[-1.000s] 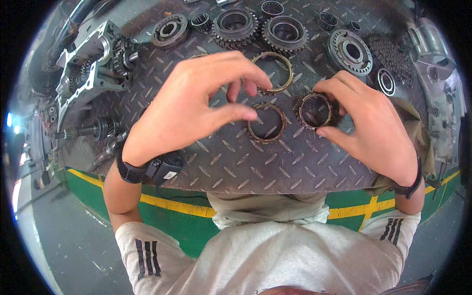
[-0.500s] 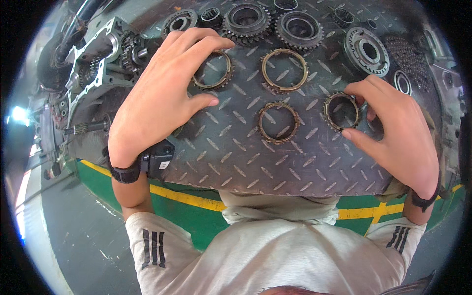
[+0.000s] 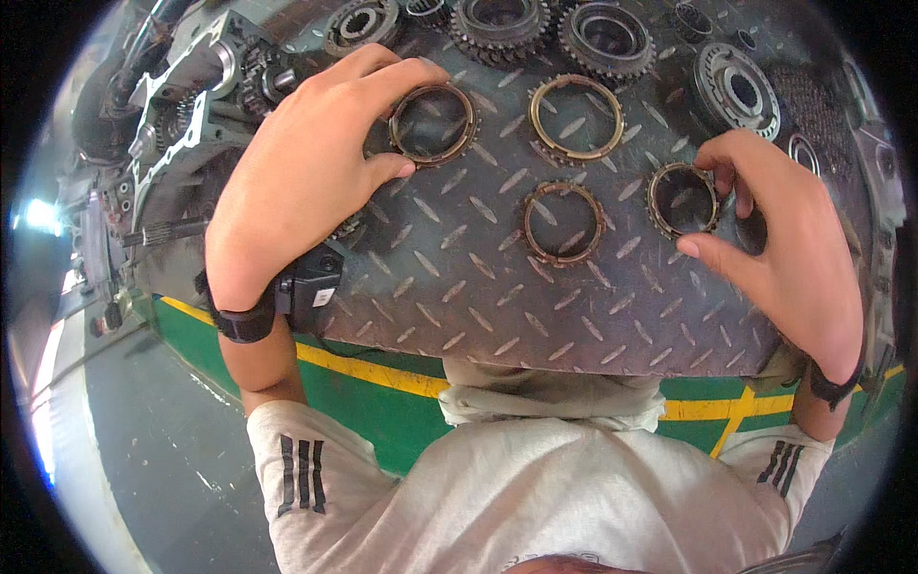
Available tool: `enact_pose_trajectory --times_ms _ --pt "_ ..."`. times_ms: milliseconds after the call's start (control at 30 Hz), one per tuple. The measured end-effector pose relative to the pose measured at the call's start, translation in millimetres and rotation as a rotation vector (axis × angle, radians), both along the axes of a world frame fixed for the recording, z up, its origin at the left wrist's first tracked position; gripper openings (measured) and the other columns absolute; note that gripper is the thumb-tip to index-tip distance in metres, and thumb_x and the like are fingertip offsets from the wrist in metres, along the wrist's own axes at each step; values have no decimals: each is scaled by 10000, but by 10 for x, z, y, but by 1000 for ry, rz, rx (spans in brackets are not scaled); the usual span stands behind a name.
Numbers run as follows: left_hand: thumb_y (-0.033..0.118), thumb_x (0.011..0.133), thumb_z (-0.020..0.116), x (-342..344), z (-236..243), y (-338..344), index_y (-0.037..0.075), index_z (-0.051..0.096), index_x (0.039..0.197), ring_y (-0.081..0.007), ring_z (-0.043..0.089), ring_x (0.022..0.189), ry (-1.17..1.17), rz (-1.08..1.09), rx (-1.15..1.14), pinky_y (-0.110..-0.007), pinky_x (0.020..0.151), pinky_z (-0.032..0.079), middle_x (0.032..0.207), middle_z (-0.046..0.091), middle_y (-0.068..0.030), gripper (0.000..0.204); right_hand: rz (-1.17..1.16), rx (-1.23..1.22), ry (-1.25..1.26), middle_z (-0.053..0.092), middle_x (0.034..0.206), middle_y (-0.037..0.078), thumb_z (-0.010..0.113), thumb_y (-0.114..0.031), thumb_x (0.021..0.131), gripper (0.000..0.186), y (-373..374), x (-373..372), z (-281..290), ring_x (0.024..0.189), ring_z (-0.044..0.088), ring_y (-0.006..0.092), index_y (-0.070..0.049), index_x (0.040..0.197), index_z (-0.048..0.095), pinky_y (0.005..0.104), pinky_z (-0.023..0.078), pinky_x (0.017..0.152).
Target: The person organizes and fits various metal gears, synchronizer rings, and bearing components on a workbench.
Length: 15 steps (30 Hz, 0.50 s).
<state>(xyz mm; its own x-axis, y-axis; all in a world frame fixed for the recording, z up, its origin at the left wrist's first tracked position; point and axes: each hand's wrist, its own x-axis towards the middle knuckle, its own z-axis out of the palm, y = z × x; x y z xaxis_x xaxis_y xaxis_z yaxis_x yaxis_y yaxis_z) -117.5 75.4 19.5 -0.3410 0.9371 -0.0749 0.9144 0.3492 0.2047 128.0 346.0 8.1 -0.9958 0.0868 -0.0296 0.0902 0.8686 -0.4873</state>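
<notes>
A brass-toned synchronizer ring (image 3: 469,144) lies at the left on the tread-plate tabletop. My left hand (image 3: 311,158) reaches around it, thumb at its lower edge and a fingertip at the top. On the right, a smaller, darker synchronizer ring (image 3: 653,211) sits between the thumb and fingers of my right hand (image 3: 798,230), which rest at its rim. Between the hands lie two more rings: a larger brass-coloured one (image 3: 536,131) farther away and a darker one (image 3: 529,230) nearer. A black device (image 3: 311,287) is strapped at my left wrist.
Two dark toothed gears (image 3: 498,48) (image 3: 633,59) stand along the far side. A silver synchronizer hub (image 3: 760,100) lies at the far right, near a dark chain (image 3: 808,105). An opened metal gearbox housing (image 3: 196,124) is at the left. The tabletop's front edge (image 3: 535,368) runs before me.
The whole view has shifted slightly. My left thumb has come in closer to the left ring's lower edge. My right hand keeps its place at the small ring.
</notes>
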Motion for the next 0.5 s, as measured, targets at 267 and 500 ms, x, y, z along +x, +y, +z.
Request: enact_pose_trajectory --times_ms 267,500 --pt "98 690 950 49 31 54 68 702 1236 -221 660 764 -244 11 -93 -362 760 549 971 682 -83 600 -1 64 -29 619 915 111 931 -141 713 536 31 -8 -35 769 554 278 -20 1151 646 368 496 734" --pt "154 700 963 53 -30 65 45 675 1152 -207 651 731 -249 -30 -52 -347 721 538 905 659 -74 547 98 -13 -3 618 952 121 921 -103 705 563 44 -32 -77 816 586 279 -11 1180 635 367 511 751"
